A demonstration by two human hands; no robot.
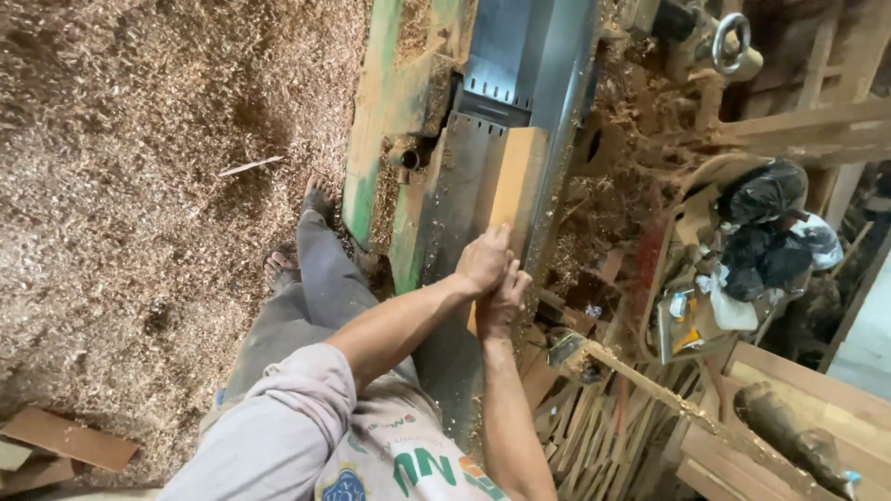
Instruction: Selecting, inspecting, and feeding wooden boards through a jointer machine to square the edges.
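Our left hand [483, 262] and right hand [502, 299] press closed fingers on the board [516, 181], pointing to 12 o'clock. A slip could drag fingers onto the planer [464, 176].

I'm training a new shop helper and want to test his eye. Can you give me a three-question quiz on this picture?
1. True or false: both hands press on the wooden board.
2. What does the board lie on? A) sawdust floor B) the metal machine table C) a bench
3. What covers the floor left of the machine?

Key:
1. True: left hand and right hand meet at its near end.
2. B
3. Wood shavings and sawdust.
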